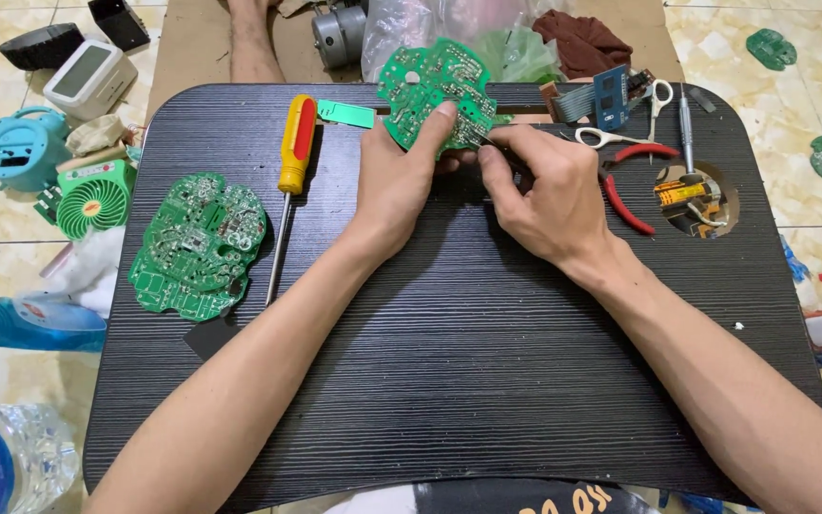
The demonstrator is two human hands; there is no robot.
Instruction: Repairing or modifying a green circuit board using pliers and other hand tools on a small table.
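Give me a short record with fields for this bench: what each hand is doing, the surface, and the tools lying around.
Left hand: left hand holds up a green round-lobed circuit board
Right hand: right hand pinches a thin dark tool at the board's edge
Surface: black wood-grain lap table
Left of hands: yellow-and-red-handled screwdriver; second green circuit board lying flat
Right of hands: red-handled pliers; small white-handled scissors
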